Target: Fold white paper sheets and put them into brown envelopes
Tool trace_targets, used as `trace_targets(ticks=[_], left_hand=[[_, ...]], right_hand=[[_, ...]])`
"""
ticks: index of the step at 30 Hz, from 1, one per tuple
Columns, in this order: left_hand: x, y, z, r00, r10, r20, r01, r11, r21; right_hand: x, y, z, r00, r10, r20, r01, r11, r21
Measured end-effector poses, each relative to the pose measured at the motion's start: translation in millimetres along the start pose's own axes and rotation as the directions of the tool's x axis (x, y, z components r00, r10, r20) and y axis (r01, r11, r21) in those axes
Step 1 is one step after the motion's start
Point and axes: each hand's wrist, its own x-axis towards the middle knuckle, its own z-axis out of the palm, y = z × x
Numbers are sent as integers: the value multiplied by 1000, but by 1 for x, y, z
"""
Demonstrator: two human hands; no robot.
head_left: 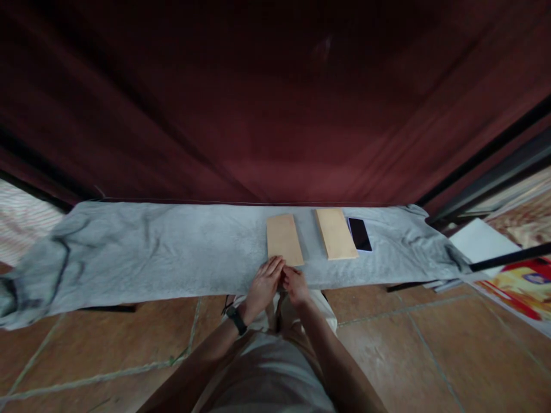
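A flat tan rectangle [284, 235], like a paper envelope or thin book, lies on the grey cloth in front of me. My left hand [264, 281] reaches its near edge, fingers stretched out side by side, with the tips over the near edge. Close against those fingertips is my right hand [296, 287], its fingers curled at the same near edge. Whatever sits between its fingers is hidden. A second tan rectangle [337, 234], which looks thicker, lies to the right, apart from both hands.
A dark-screened phone [360, 234] lies right of the second tan rectangle. The grey cloth [206, 246] covers a long, narrow surface. Behind it hangs a dark red curtain [267, 132]. Dark metal bars [482, 163] and a bright printed packet [525, 284] are on the right.
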Motion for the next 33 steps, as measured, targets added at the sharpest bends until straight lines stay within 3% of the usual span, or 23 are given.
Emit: trace_targets(ticks=[2,5,8,10,12,14,16,25,33], left_hand=[[-3,-3,3,1000,3,27,-4,999,37],[-5,-6,5,999,-8,53,4,997,77],[-6,-5,8,998,0,64,-7,994,111],[-6,-3,11,996,22,81,-34,990,139],[-5,1,14,993,44,111,-64,982,178],[-3,5,16,990,44,137,-74,972,222],[-2,9,17,988,31,151,-69,963,259],[-13,5,10,992,-17,126,-23,950,311],[-26,-7,-1,998,-43,52,25,952,306]], right_hand=[[-1,-2,-6,999,37,17,-36,998,-46],[-9,-6,-17,999,-5,41,14,978,-210],[-21,-10,-26,968,-231,101,252,872,-419],[-27,-11,-29,866,-444,230,485,630,-607],[-30,-9,-29,732,-544,410,614,267,-742],[-29,-4,-29,680,-530,507,609,22,-793],[-26,1,-29,676,-509,533,566,-104,-818],[-21,10,-46,645,-503,575,511,-275,-814],[-19,7,-63,618,-540,572,467,-332,-819]])
